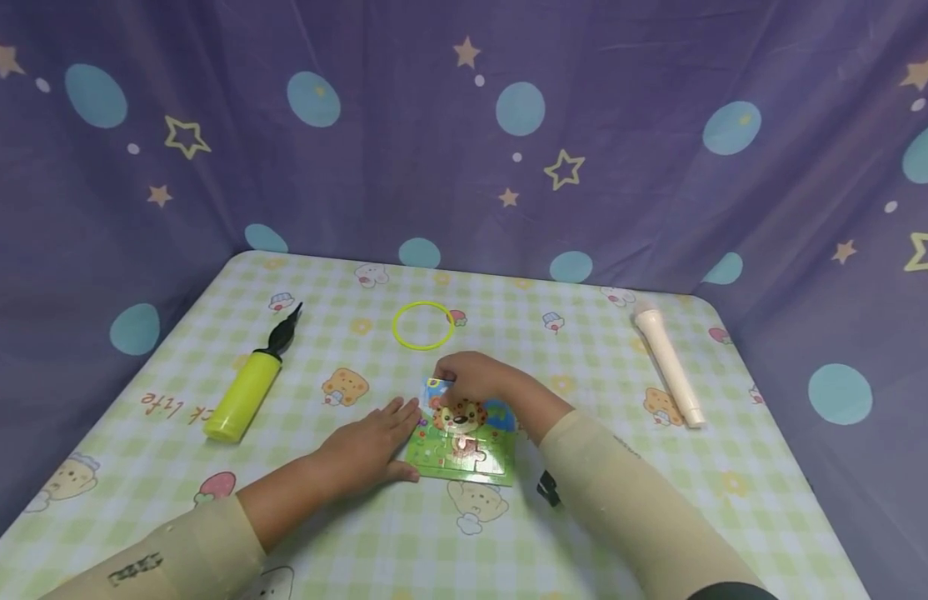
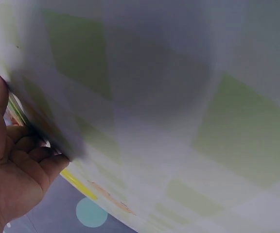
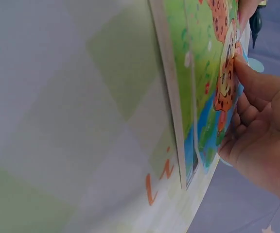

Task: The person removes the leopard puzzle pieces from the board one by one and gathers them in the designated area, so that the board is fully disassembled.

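The puzzle lies beside the spread fingers of the left hand, best braced evenly against sliding, while the right hand appears to pinch its far edge, thumb on top, partly hiding it. Beyond the right fingers: ring; well left, pump; well right, wand.

A purple star-patterned curtain hangs behind a green-checked table.
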### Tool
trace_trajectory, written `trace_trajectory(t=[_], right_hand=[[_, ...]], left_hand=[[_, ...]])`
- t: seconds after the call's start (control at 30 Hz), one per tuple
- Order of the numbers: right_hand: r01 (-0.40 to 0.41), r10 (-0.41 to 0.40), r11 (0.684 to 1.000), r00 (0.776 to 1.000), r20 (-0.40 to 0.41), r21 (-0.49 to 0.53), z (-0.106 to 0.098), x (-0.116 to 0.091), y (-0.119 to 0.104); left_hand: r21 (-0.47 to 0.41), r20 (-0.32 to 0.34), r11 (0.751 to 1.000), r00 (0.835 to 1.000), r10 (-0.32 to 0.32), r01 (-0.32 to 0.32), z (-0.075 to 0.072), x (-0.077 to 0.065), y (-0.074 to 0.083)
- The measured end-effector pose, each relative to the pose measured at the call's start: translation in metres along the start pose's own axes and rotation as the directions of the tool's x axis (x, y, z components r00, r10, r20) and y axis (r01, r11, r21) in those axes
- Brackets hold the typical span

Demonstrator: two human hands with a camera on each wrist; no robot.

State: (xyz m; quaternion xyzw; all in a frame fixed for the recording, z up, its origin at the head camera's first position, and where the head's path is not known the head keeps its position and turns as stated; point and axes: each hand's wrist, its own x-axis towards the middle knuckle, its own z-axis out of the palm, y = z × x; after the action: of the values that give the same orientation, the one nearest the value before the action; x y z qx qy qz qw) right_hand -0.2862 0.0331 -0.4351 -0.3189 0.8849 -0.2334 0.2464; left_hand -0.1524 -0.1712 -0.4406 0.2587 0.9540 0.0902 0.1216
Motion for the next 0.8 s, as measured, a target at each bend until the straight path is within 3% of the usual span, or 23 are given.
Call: trace_trajectory(t=[0.2,0.43,0.6,0.7,0.8], right_hand=[[0.009,-0.01,0.998,1.0,-0.015,-0.059,0.0006,-0.0014,-0.0025],[-0.006,0.006,0.997,1.0,-0.005,-0.075,-0.0013,-0.0041,-0.0052],[-0.009,0.009,0.997,1.0,-0.01,-0.073,-0.0029,-0.0047,-0.0043],[-0.015,0.014,1.0,1.0,-0.017,-0.022,-0.0045,-0.0033,-0.0021],[-0.035,0.036,0.995,0.999,-0.007,0.097,-0.0071,-0.0005,0.0035]], left_hand=[[-0.056,-0.009,0.998,0.999,-0.037,0.036,0.0027,0.0009,0.0001],[0.022,-0.003,0.997,0.997,0.077,-0.077,0.0038,-0.0001,-0.0025],[0.042,-0.009,0.994,0.995,0.101,-0.1,0.004,-0.0012,-0.0029],[0.057,0.005,0.994,0.996,0.094,-0.094,0.0023,-0.0011,-0.0017],[0.07,0.023,0.995,0.997,0.075,-0.076,0.0001,-0.0002,0.0001]])
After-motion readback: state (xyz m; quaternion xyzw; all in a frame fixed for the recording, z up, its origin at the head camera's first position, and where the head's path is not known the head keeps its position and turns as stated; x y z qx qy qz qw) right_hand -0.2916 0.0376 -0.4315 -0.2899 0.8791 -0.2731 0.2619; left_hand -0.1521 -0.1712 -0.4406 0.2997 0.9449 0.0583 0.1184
